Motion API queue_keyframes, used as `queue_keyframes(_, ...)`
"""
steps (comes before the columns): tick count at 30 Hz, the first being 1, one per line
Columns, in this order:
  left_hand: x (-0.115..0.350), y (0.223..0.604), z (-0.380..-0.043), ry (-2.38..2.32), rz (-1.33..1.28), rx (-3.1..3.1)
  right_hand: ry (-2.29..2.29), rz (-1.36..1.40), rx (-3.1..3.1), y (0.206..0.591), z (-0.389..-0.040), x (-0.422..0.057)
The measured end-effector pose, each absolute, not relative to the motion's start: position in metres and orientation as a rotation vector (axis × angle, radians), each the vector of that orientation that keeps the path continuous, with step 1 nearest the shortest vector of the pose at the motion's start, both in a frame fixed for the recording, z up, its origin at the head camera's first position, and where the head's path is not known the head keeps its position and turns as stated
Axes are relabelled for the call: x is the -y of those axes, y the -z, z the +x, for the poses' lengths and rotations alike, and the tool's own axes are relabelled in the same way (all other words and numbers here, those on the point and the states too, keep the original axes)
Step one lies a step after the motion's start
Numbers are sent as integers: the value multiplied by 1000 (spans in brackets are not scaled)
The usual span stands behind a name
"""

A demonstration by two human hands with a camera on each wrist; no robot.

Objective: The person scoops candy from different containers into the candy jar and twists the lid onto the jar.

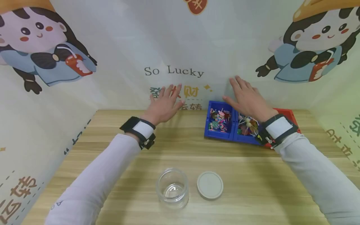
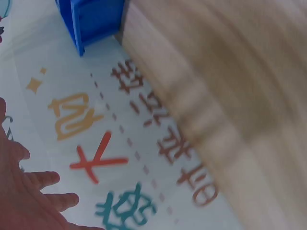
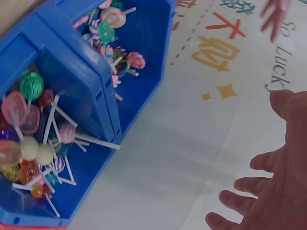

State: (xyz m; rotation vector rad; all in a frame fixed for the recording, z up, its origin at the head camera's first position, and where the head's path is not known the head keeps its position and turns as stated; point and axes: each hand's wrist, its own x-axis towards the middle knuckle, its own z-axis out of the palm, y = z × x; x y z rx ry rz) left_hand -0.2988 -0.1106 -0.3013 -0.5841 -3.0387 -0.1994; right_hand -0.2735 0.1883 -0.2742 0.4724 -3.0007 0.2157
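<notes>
My left hand (image 1: 164,107) is held out with spread fingers above the back of the table, before the printed wall, and holds nothing. Likewise spread and bare, my right hand (image 1: 248,99) hovers over the blue bins. The left blue bin (image 1: 207,130) contains small wrapped candies (image 1: 220,121). Lollipops (image 3: 44,155) on white sticks fill the blue bin beside it, partly covered by my right wrist in the head view. Nearer the front stand a clear glass jar (image 1: 172,189), lidless, and a pale round lid (image 1: 210,185) lying flat to its right.
A red bin (image 1: 287,115) adjoins the blue ones on the right, mostly behind my right forearm. A printed cloth wall (image 1: 121,56) rises along the table's back edge and both sides. The wooden table (image 1: 247,200) spans the space between.
</notes>
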Motion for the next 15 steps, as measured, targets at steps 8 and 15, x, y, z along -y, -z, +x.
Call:
queue_keyframes(8, 100, 340, -293, 568, -754, 2955, -290, 430, 2891, 290, -250, -202)
queue_keyframes(15, 89, 360, -294, 810, -853, 2959, -463, 305, 2852, 311, -223, -223)
